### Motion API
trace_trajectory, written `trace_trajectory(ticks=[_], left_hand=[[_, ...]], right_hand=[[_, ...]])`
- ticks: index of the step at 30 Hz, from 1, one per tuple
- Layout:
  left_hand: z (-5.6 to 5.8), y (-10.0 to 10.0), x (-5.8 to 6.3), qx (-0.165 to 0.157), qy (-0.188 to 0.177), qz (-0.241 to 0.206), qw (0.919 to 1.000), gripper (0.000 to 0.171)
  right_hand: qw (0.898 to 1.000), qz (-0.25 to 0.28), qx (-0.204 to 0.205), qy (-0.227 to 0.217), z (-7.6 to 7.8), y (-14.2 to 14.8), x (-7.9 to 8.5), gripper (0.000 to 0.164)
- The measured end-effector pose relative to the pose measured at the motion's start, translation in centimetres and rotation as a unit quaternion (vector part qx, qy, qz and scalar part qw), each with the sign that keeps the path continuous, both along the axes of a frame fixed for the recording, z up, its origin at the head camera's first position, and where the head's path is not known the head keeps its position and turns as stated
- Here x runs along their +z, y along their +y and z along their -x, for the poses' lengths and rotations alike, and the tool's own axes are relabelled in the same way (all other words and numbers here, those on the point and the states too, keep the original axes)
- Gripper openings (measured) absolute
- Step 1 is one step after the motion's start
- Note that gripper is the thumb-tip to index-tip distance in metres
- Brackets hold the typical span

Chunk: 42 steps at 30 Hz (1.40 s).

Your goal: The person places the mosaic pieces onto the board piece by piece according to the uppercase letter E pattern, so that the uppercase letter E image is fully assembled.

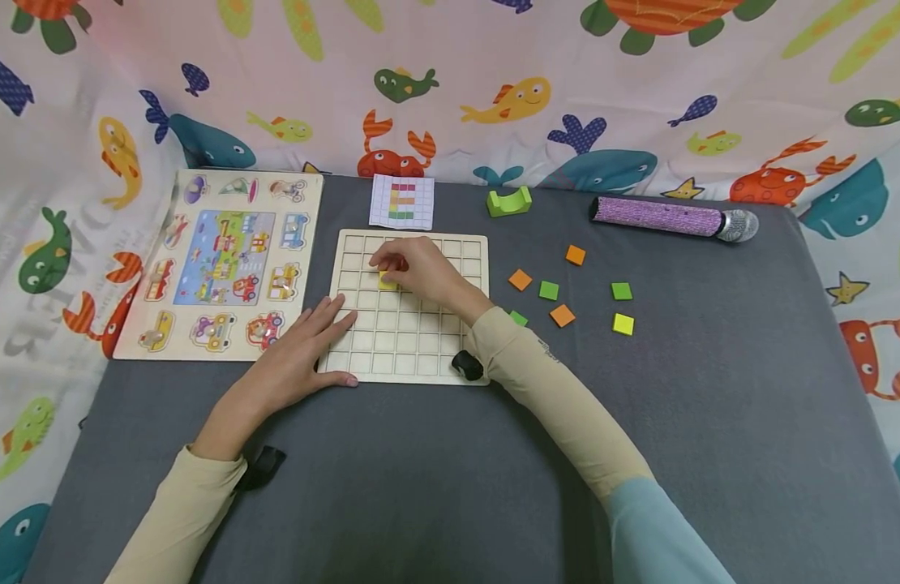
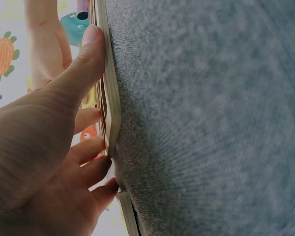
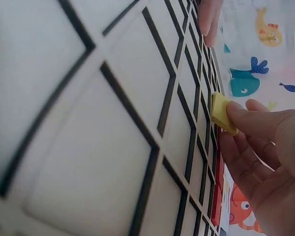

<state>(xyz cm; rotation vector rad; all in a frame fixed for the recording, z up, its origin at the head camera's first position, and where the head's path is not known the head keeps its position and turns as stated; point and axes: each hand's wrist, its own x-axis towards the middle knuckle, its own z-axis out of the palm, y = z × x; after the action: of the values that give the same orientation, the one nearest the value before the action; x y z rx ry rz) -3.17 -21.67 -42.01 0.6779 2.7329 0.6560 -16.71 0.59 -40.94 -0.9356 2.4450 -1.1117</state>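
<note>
A yellow square tile (image 1: pixel 387 281) is pinched between the thumb and fingers of my right hand (image 1: pixel 428 272), over the upper left part of a wooden grid board (image 1: pixel 392 373). In the right wrist view the yellow tile (image 3: pixel 223 114) is tilted against the board's grid, and red tiles (image 3: pixel 218 194) lie just beyond it. My left hand (image 1: pixel 293 357) rests at the board's left side with its fingers spread. In the left wrist view its thumb (image 2: pixel 88 56) lies along the board's near edge (image 2: pixel 110 93). The right hand hides some squares behind it.
Loose orange (image 1: pixel 563 315), green (image 1: pixel 548 289) and yellow tiles (image 1: pixel 623 324) lie right of the board. Behind it is a pattern card (image 1: pixel 401 191). A vehicle puzzle (image 1: pixel 139 337) lies left; a green curved block (image 1: pixel 509 204) and sparkly microphone (image 1: pixel 657 217) lie at the back right.
</note>
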Motion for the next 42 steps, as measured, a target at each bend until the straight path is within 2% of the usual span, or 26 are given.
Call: trace_trajectory(ticks=[7,18,26,33,38,42], left_hand=[[0.0,0.1,0.0,-0.001,0.0,0.0,1.0,0.094],[-0.1,0.1,0.2,0.0,0.003,-0.002,1.0,0.095],[-0.2,0.1,0.1,0.001,0.004,-0.006,1.0,0.095],[-0.1,0.0,0.1,0.005,-0.001,-0.004,1.0,0.095],[-0.1,0.0,0.2,0.008,-0.006,0.001,1.0,0.096],[-0.1,0.0,0.2,0.007,-0.008,0.0,0.9999,0.095]], right_hand=[[1.0,-0.019,-0.015,0.0,-0.1,0.1,0.0,0.021],[0.999,-0.014,-0.038,-0.003,-0.4,-0.1,-0.4,0.016],[0.999,0.003,-0.035,-0.003,-0.4,0.7,0.0,0.016],[0.996,0.026,-0.085,0.001,0.3,5.1,1.1,0.019],[0.99,0.011,-0.14,0.03,0.8,10.4,1.7,0.022],[0.981,-0.019,-0.189,0.031,1.0,15.1,1.9,0.024]])
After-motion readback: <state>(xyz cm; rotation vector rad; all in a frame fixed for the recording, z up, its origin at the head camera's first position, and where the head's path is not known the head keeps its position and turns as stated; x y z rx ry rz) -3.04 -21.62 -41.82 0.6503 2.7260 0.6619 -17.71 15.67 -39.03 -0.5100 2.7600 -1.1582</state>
